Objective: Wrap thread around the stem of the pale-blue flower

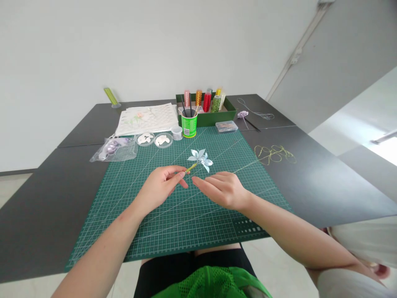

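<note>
Well, from where I sit, the near edge of the green mat (173,231) comes first, close to the knees (167,275). My left hand (157,186) pinches the green stem (191,167) of a little pale blue flower (206,162). The flower is up over the middle of the mat, between my two hands. My right hand (225,189) is curled up just beside it, and I can't tell if it pinches anything.

The blue petals are already joined to the stem, and the part I can see is green. I can't tell how much is left.

Loopy yellow-green thread (272,153) lies past the mat's right edge, on the dark counter (328,182), so it could snag if I swing that way. Both hands are well apart from the two round dishes (137,142) and the bright green cup (189,124), and there is mat to each side of them. Reaching too far ahead might bump that cup. The green box (214,119) with colored spools (207,102) sits farther back.
</note>
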